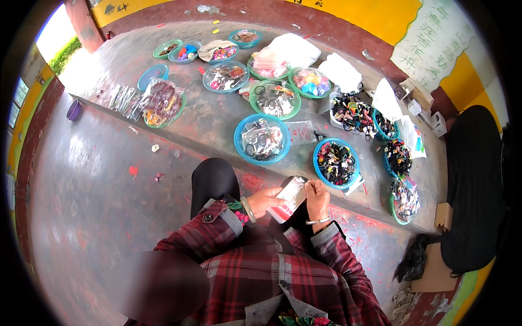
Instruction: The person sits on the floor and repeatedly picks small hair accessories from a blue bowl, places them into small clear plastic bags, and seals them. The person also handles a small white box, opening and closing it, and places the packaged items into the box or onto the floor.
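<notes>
Over my lap, a small clear plastic bag [292, 195] with a red and white lower part is held between my two hands. My left hand [263, 202] grips its left side, fingers and thumb closed on it. At the bag's upper right corner, my right hand [318, 202] pinches the edge with bent fingers. Whether anything lies inside the bag is too small to tell. Just beyond my hands stand a blue basket [237, 145] of clear packets with dark rings and another blue basket [341, 186] heaped with black and coloured hair ties.
On the raised concrete ledge [201, 117] stand several more baskets of packets and small goods. White sacks [341, 72] lie behind them. A long black bag [472, 190] and a cardboard box [444, 216] are at the right. A purple bucket [74, 111] stands far left.
</notes>
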Action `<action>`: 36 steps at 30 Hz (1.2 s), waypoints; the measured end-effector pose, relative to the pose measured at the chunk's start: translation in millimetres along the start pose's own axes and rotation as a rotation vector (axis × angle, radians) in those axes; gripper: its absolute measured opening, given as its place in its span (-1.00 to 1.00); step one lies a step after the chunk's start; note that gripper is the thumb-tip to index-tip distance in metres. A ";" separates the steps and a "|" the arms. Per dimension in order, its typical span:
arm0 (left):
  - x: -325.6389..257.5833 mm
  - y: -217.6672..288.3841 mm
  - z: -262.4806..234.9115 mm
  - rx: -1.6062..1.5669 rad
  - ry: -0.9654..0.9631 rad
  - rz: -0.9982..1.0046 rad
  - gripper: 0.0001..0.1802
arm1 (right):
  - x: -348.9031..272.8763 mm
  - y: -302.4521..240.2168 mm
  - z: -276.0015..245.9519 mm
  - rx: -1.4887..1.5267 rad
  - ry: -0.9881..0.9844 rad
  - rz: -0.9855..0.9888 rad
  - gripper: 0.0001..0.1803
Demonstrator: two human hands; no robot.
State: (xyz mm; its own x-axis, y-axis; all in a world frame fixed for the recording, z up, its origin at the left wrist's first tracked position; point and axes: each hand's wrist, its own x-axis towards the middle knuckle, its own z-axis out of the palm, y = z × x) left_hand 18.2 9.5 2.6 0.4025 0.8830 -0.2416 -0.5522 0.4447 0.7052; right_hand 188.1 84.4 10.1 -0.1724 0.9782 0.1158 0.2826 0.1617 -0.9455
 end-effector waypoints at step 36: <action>-7.0 9.7 -10.1 -0.203 0.594 0.259 -0.71 | 53.6 -19.3 7.0 0.535 -0.436 0.751 -0.93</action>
State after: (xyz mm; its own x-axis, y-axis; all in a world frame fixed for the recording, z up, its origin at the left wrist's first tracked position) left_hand 2.7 9.1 4.4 -0.1988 0.8716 -0.4481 -0.7261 0.1761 0.6646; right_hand 166.8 132.8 32.5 -0.4828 0.6529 -0.5836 0.0191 -0.6584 -0.7524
